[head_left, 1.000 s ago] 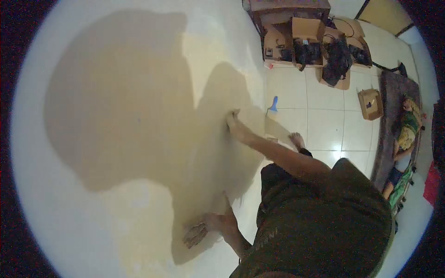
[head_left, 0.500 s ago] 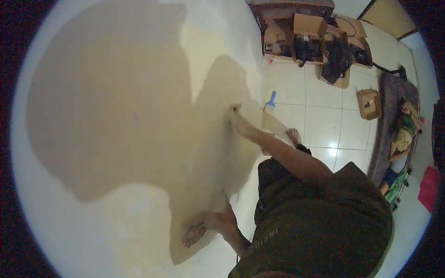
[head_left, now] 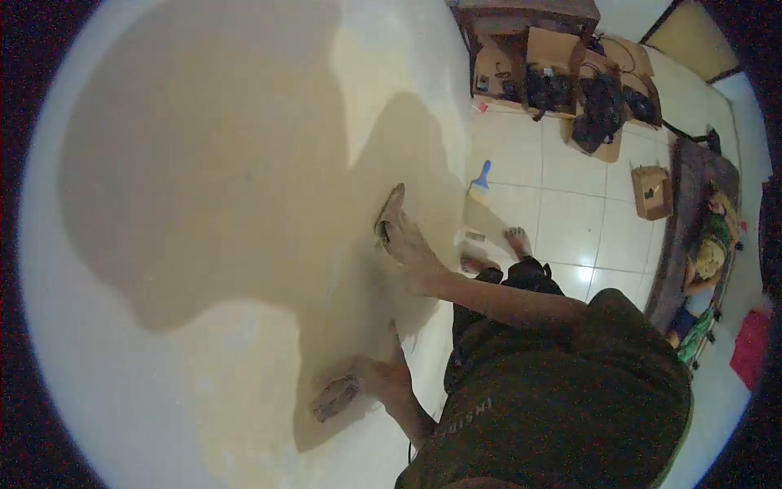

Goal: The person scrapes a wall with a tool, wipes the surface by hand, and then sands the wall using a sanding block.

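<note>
- The person stands close to a pale wall, both arms stretched out to it, and their own broad shadow darkens much of the surface.
- The hand higher in the head view lies flat on the wall with fingers together, pressing a thin brownish sheet that looks like sandpaper. Only its edge shows past the fingertips; the rest is hidden under the palm.
- The hand lower in the view presses a second rough, grey-brown pad against the wall. The fingers cover its near end, and shadow blurs how they close on it.
- Which hand is left and which is right is hard to settle from this tilted fisheye view.
- A dark shirt fills the lower right and cuts off both elbows.
- On the tiled floor a blue-handled tool lies near the wall's foot, with open cardboard boxes farther off.
- Another person lies on a mat at the right edge, partly cropped.
</note>
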